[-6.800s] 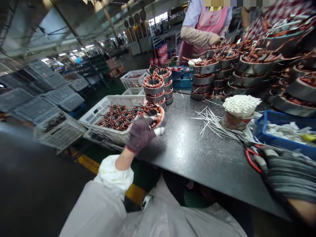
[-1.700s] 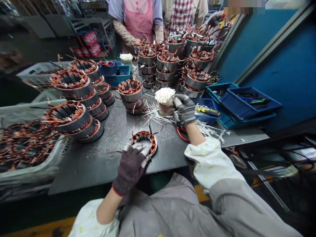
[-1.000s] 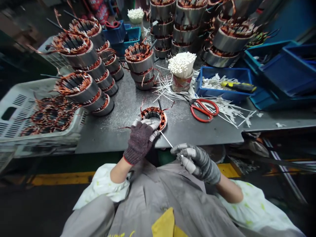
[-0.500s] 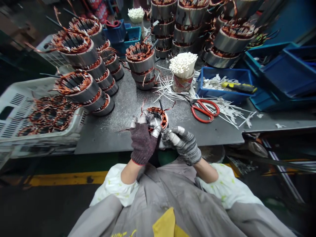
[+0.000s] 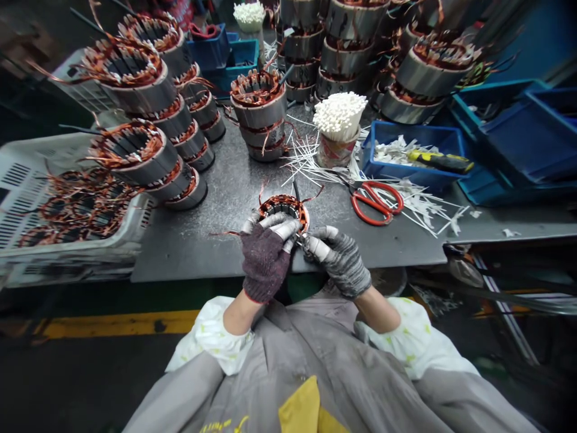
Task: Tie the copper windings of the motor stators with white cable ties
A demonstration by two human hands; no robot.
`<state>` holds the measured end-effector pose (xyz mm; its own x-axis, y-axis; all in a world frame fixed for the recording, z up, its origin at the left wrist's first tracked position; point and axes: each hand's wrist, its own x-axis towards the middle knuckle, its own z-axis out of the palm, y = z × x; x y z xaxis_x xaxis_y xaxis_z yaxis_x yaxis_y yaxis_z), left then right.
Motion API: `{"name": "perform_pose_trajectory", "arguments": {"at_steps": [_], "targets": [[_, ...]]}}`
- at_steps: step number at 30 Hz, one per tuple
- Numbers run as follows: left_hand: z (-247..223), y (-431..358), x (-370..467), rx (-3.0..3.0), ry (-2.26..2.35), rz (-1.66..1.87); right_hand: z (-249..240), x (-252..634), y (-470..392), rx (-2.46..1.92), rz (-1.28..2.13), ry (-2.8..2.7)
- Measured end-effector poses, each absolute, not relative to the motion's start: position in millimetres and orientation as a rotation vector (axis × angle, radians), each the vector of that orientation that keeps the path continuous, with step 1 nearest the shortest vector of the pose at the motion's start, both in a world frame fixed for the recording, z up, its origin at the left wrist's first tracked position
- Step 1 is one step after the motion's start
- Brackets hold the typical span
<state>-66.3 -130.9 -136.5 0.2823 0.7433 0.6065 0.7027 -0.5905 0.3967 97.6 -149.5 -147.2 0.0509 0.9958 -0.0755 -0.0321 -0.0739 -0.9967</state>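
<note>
A ring-shaped stator with copper windings (image 5: 301,211) rests on the grey table near its front edge. My left hand (image 5: 267,252), in a dark purple glove with taped fingertips, is wrapped over the stator's near left side. My right hand (image 5: 339,257), in a grey knitted glove, is closed at the stator's near right side, its thumb and fingers pinched together; what lies between them is too small to make out. Copper wire ends and a dark sleeve stick up from the stator's far side. Red-handled scissors (image 5: 376,203) lie to the right.
Stacked stators (image 5: 155,159) stand at the left beside a white crate (image 5: 135,231) of wound rings. Another stack (image 5: 261,114) is behind. A cup of white sticks (image 5: 336,147), loose sticks and a blue bin (image 5: 415,169) holding a yellow-black tool sit at the right.
My left hand's fingers have shifted right over the stator's near rim, uncovering more of its opening. My right hand has moved slightly right, still pinched. The view has shifted a little.
</note>
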Motion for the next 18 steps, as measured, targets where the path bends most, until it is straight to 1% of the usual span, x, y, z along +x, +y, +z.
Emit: {"name": "perform_pose_trajectory", "arguments": {"at_steps": [3,6,10,14,16,18], "targets": [[-136,-134,-71,2.534,1.329,1.182,-151,96,-146,-1.319,1.103,-1.288],[-134,-137,-75,2.547,1.316,1.11,-156,100,-141,-1.358,0.853,-1.506],[-134,-137,-78,2.572,1.272,1.019,-151,114,-135,-1.267,0.552,-1.919],[-134,-136,-76,2.577,1.233,1.048,-139,118,-133,-1.236,0.492,-2.084],[-134,-136,-73,2.547,1.272,1.078,-134,117,-134,-1.237,0.53,-1.976],[-134,-136,-69,2.5,1.341,1.11,-130,117,-135,-1.214,0.65,-1.741]]}}
